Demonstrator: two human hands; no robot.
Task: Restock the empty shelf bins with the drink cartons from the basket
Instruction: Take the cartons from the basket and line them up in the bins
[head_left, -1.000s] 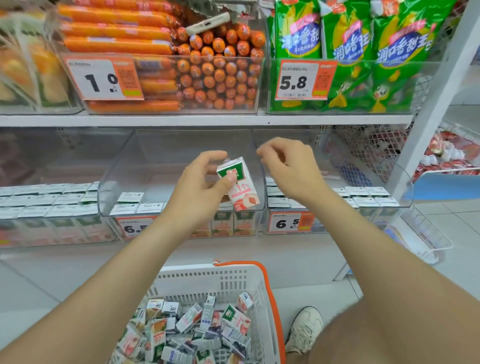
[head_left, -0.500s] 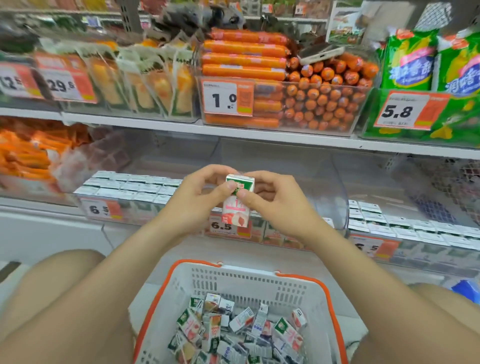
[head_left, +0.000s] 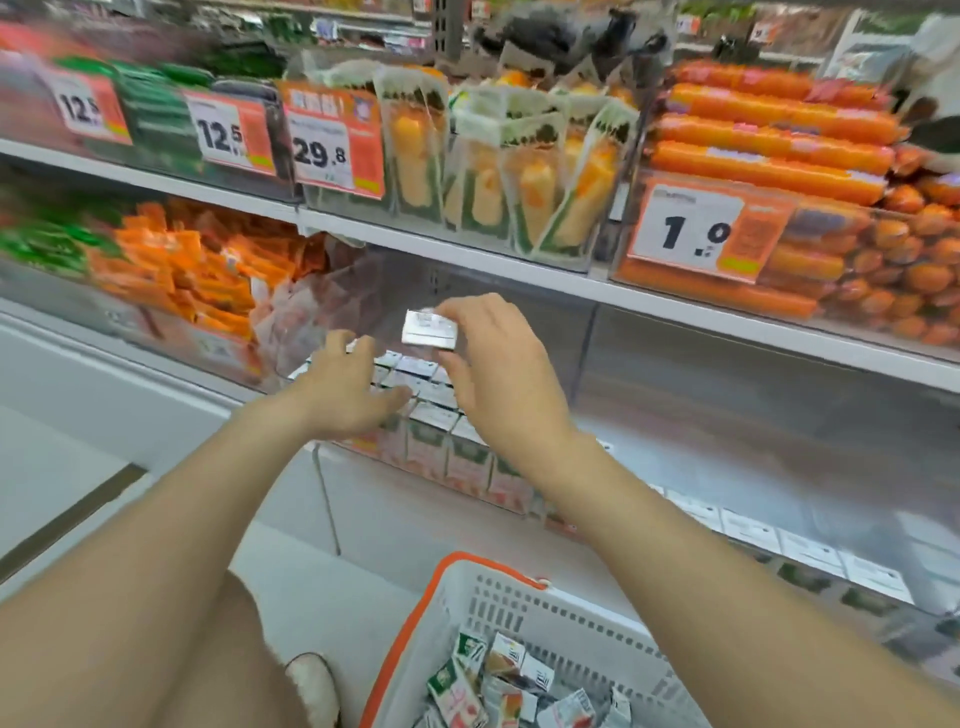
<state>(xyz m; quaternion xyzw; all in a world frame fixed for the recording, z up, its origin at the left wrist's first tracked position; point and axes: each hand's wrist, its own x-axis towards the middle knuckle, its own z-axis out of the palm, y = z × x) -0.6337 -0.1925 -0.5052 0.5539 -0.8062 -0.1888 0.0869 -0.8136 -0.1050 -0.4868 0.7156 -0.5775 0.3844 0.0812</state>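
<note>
The right grip (head_left: 498, 374) pinches a drink carton (head_left: 428, 330) above the clear shelf bin (head_left: 584, 353), whose front holds upright cartons (head_left: 415, 384). The left grip (head_left: 345, 392), released with fingers spread, is over them. The basket (head_left: 545, 618) holds loose cartons (head_left: 498, 675).

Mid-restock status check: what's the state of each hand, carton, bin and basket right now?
Right hand: pinching one carton, not yet placed.
Left hand: open, fingers spread over the shelved cartons.
Bin: partly filled, cartons upright.
Basket: loose cartons lying jumbled inside.

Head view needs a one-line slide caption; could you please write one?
Right hand pinches a drink carton over stocked cartons in the shelf bin; left hand open.
</note>
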